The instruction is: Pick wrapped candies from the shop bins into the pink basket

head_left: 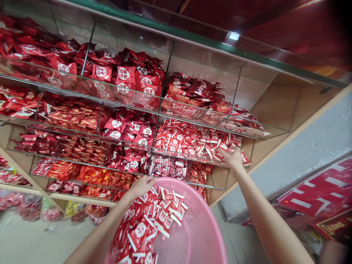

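Observation:
A pink plastic basket sits low in front of me, holding several red-and-white candy packets. My left hand grips the basket's far rim, fingers curled over it. My right hand reaches up into a glass shelf compartment filled with the same red-and-white packets, its fingers buried among them, so I cannot see whether they hold any.
Glass shelves with dividers hold several piles of red wrapped sweets across three tiers. A wooden frame bounds the shelving on the right, beside a grey wall. Red packaging lies at lower right.

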Available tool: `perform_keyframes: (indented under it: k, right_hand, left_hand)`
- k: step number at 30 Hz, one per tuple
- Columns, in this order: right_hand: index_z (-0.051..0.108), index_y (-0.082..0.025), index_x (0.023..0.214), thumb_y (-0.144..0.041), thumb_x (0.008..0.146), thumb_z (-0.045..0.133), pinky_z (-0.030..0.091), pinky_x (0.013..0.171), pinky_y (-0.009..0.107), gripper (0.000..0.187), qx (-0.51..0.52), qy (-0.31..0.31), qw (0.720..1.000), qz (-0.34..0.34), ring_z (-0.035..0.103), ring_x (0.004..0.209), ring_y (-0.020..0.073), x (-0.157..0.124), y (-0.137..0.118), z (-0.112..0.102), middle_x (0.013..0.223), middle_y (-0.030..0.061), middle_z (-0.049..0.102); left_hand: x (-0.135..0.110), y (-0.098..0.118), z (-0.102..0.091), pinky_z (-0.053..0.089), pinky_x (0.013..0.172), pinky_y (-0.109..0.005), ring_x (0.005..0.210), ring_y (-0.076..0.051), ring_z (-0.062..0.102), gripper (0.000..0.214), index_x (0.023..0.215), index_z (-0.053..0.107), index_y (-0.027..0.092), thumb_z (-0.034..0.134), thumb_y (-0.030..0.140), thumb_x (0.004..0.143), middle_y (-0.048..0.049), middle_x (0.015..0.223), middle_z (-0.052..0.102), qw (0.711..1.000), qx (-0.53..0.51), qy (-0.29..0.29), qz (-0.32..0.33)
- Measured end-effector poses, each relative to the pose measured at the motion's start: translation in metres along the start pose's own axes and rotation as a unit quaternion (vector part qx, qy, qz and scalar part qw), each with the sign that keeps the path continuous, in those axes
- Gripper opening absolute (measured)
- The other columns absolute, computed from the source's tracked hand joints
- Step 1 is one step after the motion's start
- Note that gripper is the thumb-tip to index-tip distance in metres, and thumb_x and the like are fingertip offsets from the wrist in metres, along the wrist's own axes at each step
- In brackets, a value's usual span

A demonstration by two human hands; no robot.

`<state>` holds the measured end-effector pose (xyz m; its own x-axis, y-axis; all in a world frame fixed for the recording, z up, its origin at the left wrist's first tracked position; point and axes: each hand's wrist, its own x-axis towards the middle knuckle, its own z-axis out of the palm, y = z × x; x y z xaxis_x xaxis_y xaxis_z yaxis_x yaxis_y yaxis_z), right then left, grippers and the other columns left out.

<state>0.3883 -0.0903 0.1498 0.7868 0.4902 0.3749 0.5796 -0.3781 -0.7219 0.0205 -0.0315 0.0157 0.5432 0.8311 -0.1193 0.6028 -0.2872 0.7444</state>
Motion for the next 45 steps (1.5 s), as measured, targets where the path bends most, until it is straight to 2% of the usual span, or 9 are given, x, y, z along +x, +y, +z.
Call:
perform_keyframes:
  k: [4, 10, 16, 19, 24, 27, 29, 35, 45]
  right_hand:
    - [0.048, -0.012, 0.106, -0.052, 0.049, 0.069, 0.042, 0.071, 0.036, 0.072, 0.033, 0.024, 0.999, 0.006, 0.053, 0.074, 0.0206, -0.005, -0.006, -0.006, 0.077, 0.0042, 0.055]
    - [0.044, -0.012, 0.108, -0.047, 0.052, 0.071, 0.045, 0.066, 0.032, 0.071, 0.196, 0.052, 0.979, 0.009, 0.054, 0.069, 0.0162, -0.017, -0.014, -0.022, 0.078, 0.0025, 0.055]
    - [0.040, -0.018, 0.111, -0.041, 0.064, 0.068, 0.046, 0.073, 0.031, 0.060, 0.300, 0.045, 0.947, -0.105, 0.056, 0.076, 0.0131, -0.070, -0.021, -0.042, 0.085, 0.0006, 0.055]
    - [0.041, -0.020, 0.110, -0.037, 0.066, 0.068, 0.047, 0.072, 0.031, 0.054, 0.279, -0.029, 0.948, -0.150, 0.056, 0.076, 0.0139, -0.110, -0.021, -0.038, 0.085, 0.0014, 0.055]
    - [0.040, -0.021, 0.108, -0.039, 0.074, 0.060, 0.048, 0.068, 0.031, 0.044, 0.195, -0.220, 0.938, -0.185, 0.056, 0.074, 0.0158, -0.161, -0.007, -0.006, 0.086, 0.0037, 0.057]
    - [0.044, -0.022, 0.103, -0.039, 0.077, 0.056, 0.046, 0.072, 0.032, 0.033, 0.086, -0.339, 0.902, -0.254, 0.055, 0.080, 0.0172, -0.175, 0.003, 0.014, 0.091, 0.0040, 0.057]
    - [0.047, -0.024, 0.099, -0.036, 0.077, 0.056, 0.044, 0.077, 0.033, 0.026, 0.008, -0.383, 0.871, -0.308, 0.053, 0.087, 0.0191, -0.179, 0.006, 0.024, 0.095, 0.0038, 0.057]
    - [0.049, -0.023, 0.095, -0.027, 0.077, 0.057, 0.039, 0.081, 0.036, 0.021, -0.134, -0.395, 0.814, -0.404, 0.051, 0.093, 0.0225, -0.181, 0.000, 0.044, 0.099, 0.0054, 0.055]
    - [0.058, -0.022, 0.092, -0.027, 0.084, 0.047, 0.042, 0.082, 0.037, 0.014, -0.179, -0.371, 0.799, -0.438, 0.051, 0.094, 0.0222, -0.196, -0.001, 0.056, 0.099, 0.0065, 0.053]
  left_hand:
    - [0.000, -0.002, -0.001, 0.037, 0.063, -0.023, 0.073, -0.018, 0.057, 0.049, 0.086, 0.064, 0.021, 0.033, 0.059, 0.080, -0.0013, 0.078, 0.065, 1.000, 0.006, 0.004, -0.005]
    - [0.000, -0.005, -0.002, 0.037, 0.063, -0.023, 0.074, -0.018, 0.059, 0.052, 0.093, 0.063, 0.024, 0.031, 0.062, 0.080, -0.0012, 0.082, 0.067, 1.000, 0.003, 0.008, -0.011]
    - [0.001, -0.003, -0.003, 0.038, 0.066, -0.024, 0.077, -0.019, 0.059, 0.051, 0.092, 0.065, 0.024, 0.031, 0.061, 0.080, -0.0015, 0.083, 0.067, 1.000, 0.007, 0.004, 0.006]
    - [0.002, -0.003, -0.001, 0.038, 0.067, -0.024, 0.079, -0.019, 0.059, 0.052, 0.095, 0.064, 0.023, 0.031, 0.061, 0.080, -0.0022, 0.086, 0.067, 1.000, 0.005, 0.004, 0.002]
    - [0.004, -0.002, 0.002, 0.037, 0.065, -0.023, 0.077, -0.019, 0.058, 0.053, 0.090, 0.065, 0.021, 0.031, 0.060, 0.080, -0.0021, 0.083, 0.066, 1.000, 0.004, 0.006, 0.004]
    - [0.003, 0.001, 0.003, 0.036, 0.062, -0.022, 0.074, -0.018, 0.058, 0.053, 0.088, 0.065, 0.021, 0.030, 0.060, 0.080, -0.0017, 0.080, 0.066, 1.000, 0.013, 0.010, 0.005]
    - [0.001, 0.002, 0.002, 0.035, 0.061, -0.022, 0.074, -0.018, 0.058, 0.052, 0.089, 0.064, 0.022, 0.030, 0.060, 0.080, -0.0014, 0.081, 0.066, 1.000, 0.012, 0.013, 0.006]
    - [-0.002, 0.002, -0.002, 0.033, 0.056, -0.021, 0.064, -0.016, 0.054, 0.052, 0.076, 0.061, 0.020, 0.029, 0.061, 0.080, -0.0002, 0.067, 0.060, 1.000, 0.021, 0.011, -0.005]
    - [-0.001, -0.006, 0.000, 0.033, 0.056, -0.021, 0.059, -0.014, 0.052, 0.051, 0.078, 0.061, 0.021, 0.029, 0.061, 0.080, 0.0015, 0.062, 0.058, 1.000, 0.003, 0.013, -0.011]
